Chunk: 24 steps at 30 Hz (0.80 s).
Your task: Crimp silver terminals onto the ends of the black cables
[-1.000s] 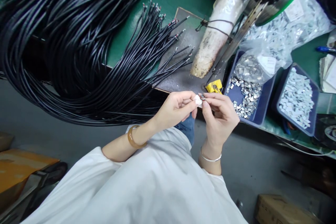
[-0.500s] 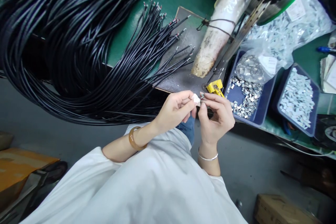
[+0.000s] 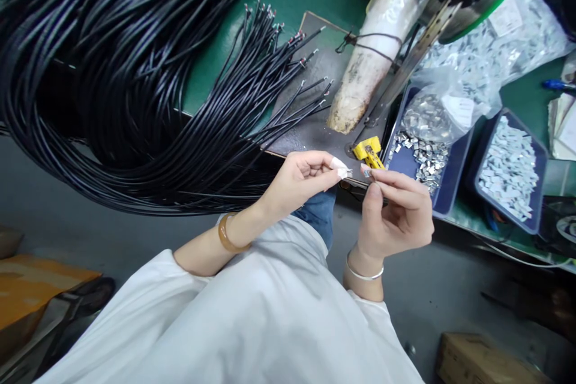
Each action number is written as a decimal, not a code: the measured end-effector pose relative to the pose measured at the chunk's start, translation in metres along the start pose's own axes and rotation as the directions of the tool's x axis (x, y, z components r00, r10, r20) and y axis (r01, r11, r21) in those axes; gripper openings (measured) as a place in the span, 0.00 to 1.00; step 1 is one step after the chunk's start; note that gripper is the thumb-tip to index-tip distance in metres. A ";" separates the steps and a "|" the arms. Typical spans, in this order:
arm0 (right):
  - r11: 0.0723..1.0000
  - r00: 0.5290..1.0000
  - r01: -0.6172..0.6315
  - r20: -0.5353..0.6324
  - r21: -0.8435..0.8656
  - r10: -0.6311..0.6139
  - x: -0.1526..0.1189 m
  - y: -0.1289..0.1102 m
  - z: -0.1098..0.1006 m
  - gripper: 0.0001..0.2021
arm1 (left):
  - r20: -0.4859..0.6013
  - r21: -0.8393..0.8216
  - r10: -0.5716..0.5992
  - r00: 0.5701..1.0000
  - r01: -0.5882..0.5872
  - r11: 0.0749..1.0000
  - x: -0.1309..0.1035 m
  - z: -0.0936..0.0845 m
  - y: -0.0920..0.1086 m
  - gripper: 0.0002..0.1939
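Note:
My left hand (image 3: 310, 177), with white covering on its fingertips, pinches a thin wire end (image 3: 348, 171) whose tip sticks out to the right. Just right of it, my right hand (image 3: 396, 210) holds a small metal piece (image 3: 367, 173) between thumb and fingers. A narrow gap separates the two hands. Beyond them, a yellow part (image 3: 368, 150) sits at the foot of a metal bar. Black cables (image 3: 252, 96) with stripped ends lie at the left, some across a grey board (image 3: 297, 126).
A blue tray (image 3: 454, 174) of metal pieces stands right of my right hand, with another tray (image 3: 542, 174) of pale pieces beyond. Plastic bags (image 3: 517, 42) lie behind. A wrapped white tube (image 3: 373, 60) slants over the board. A cardboard box (image 3: 477, 360) rests below right.
My right hand has moved right, away from my left hand, and the small piece now shows in its fingertips. My left hand has shifted slightly; the wire tip has come into view.

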State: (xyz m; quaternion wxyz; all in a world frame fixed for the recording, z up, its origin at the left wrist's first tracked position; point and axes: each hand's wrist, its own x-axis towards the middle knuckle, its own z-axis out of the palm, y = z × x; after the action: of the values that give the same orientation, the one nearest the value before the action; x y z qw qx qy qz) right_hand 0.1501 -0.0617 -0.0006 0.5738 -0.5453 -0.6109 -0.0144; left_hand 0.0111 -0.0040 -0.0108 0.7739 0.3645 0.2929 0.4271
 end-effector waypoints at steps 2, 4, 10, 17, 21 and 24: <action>0.997 0.998 0.064 0.011 -0.032 -0.063 0.002 -0.002 0.000 0.10 | -0.009 -0.003 0.003 1.000 -0.003 1.000 0.000 0.001 0.001 0.09; 0.998 0.998 0.053 0.032 -0.040 -0.051 0.004 -0.003 0.000 0.10 | -0.013 -0.010 0.005 1.000 -0.006 1.000 0.000 0.001 0.002 0.09; 0.997 0.990 -0.071 0.120 -0.027 0.073 0.006 0.000 -0.001 0.10 | 0.003 0.020 0.009 1.000 -0.009 1.000 -0.001 0.000 0.003 0.09; 0.995 0.944 -0.038 0.322 -0.096 0.067 0.008 0.003 -0.008 0.08 | 0.072 0.110 0.097 0.993 -0.105 0.988 -0.002 0.001 -0.004 0.07; 0.988 0.938 -0.006 0.342 -0.156 0.060 0.004 0.002 -0.005 0.07 | 0.009 0.378 0.251 0.968 -0.235 0.895 -0.005 0.001 -0.008 0.04; 0.988 0.951 -0.045 0.296 -0.146 0.087 -0.002 -0.001 -0.002 0.07 | 0.012 0.478 0.324 0.946 -0.290 0.829 -0.007 0.001 -0.007 0.04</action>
State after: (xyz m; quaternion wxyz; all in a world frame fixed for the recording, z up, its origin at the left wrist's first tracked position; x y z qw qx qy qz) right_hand 0.1507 -0.0642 -0.0006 0.4350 -0.5995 -0.6702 0.0463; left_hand 0.0122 -0.0128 -0.0152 0.5719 0.5696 0.3524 0.4736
